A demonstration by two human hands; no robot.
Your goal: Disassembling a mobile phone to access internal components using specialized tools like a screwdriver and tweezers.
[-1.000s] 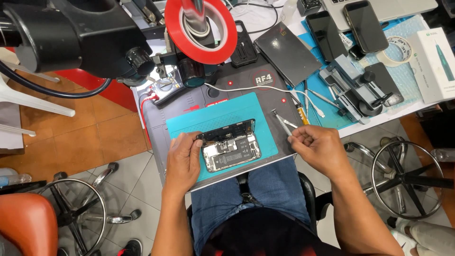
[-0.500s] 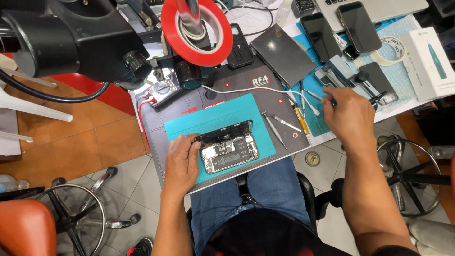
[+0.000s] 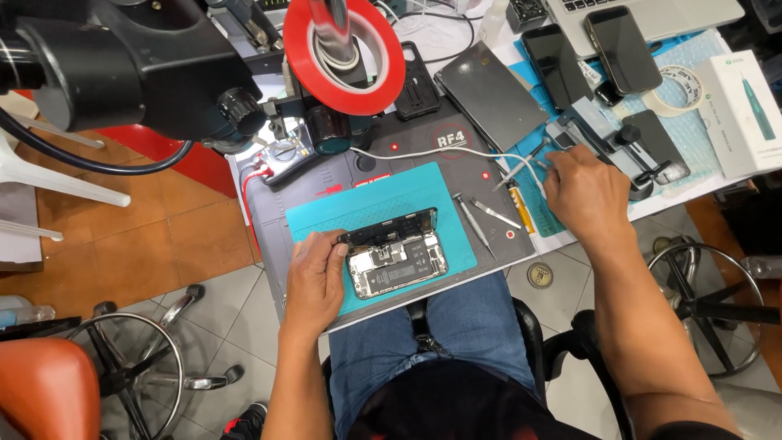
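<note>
Teal mat (image 3: 358, 208) on the grey bench carries an opened phone (image 3: 395, 259), its insides showing. Left hand (image 3: 314, 277) rests on the phone's left edge, fingers loosely curled against it. Right hand (image 3: 585, 194) reaches among the tools (image 3: 521, 171) by the white cable; its grip cannot be told

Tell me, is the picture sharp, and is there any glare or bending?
Head view: the opened phone under the left hand is sharp; the microscope up close looks big and soft; the right hand is slightly blurred; light is even with soft shadows; the edges bow like a wide lens.
</note>
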